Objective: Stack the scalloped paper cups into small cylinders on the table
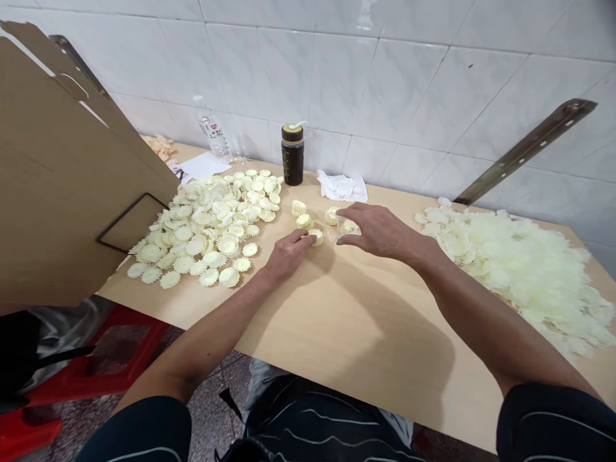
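At the middle of the table, my left hand [291,253] pinches a small pale-yellow scalloped disc stack [316,237] between thumb and fingers. Just to the right, my right hand [373,231] has its thumb and fingers spread apart. Between them lie another scalloped stack [350,226] and some clear plastic [333,232]; whether the fingertips touch the plastic I cannot tell. Beyond my hands stand more small stacks, one pale-yellow stack [298,207] at the back, another stack [304,221] nearer, and a third stack [332,215] beside my right fingertips.
Left of my hands spreads a heap of scalloped discs [195,244]. A larger pile of thin pale petal-like pieces [520,256] covers the right. Along the tiled wall stand a dark drink bottle [293,157], a clear water bottle [214,135] and crumpled tissue [342,187]. Cardboard [72,173] rises at left.
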The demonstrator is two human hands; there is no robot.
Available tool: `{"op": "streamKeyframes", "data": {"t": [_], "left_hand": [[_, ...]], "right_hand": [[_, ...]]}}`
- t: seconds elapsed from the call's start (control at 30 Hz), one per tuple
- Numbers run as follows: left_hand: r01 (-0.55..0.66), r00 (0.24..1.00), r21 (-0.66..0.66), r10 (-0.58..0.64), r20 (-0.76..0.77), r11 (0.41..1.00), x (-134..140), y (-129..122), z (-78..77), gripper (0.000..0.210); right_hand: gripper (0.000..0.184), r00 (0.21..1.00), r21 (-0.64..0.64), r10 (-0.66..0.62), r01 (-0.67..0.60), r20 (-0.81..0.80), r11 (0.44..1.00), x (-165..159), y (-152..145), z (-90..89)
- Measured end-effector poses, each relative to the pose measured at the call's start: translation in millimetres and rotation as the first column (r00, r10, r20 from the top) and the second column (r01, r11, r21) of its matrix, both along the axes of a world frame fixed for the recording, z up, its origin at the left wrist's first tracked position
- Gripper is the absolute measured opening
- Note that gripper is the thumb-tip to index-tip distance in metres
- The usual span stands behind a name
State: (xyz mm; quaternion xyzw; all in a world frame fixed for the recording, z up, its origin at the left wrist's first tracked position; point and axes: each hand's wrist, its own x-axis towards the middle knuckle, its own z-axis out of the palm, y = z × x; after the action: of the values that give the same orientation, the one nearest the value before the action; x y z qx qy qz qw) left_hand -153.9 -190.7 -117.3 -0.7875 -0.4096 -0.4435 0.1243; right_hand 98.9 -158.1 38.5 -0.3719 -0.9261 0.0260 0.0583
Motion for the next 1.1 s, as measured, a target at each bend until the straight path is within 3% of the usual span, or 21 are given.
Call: {"op": "streamKeyframes", "data": {"t": [0.3, 0.7, 0.93, 1.1], "left_hand": [[0.031, 0.999, -0.02, -0.032, -0.015, 0.999, -3, -1, 1.1, 0.023], [0.044, 0.999, -0.193, -0.038, 0.03, 0.98, -5, 0, 1.3, 0.032], [0.052, 0.999, -0.179, -0.048, 0.024, 0.983, -5, 0, 1.5, 0.031], [0.041, 0.999, -0.155, -0.038, 0.019, 0.987, -5, 1, 0.9, 0.029]], "right_hand": [[0.032, 0.963, -0.041, 0.028, -0.018, 0.267, 0.999, -40, 12, 24.6], [0.022, 0.927, 0.085, 0.129, -0.169, 0.351, 0.982, -64, 17, 19.0], [0.032, 0.968, 0.15, 0.059, -0.097, 0.244, 0.984, -64, 17, 23.5], [0.026, 0.954, 0.116, 0.058, -0.096, 0.294, 0.989, -61, 18, 21.8]]}}
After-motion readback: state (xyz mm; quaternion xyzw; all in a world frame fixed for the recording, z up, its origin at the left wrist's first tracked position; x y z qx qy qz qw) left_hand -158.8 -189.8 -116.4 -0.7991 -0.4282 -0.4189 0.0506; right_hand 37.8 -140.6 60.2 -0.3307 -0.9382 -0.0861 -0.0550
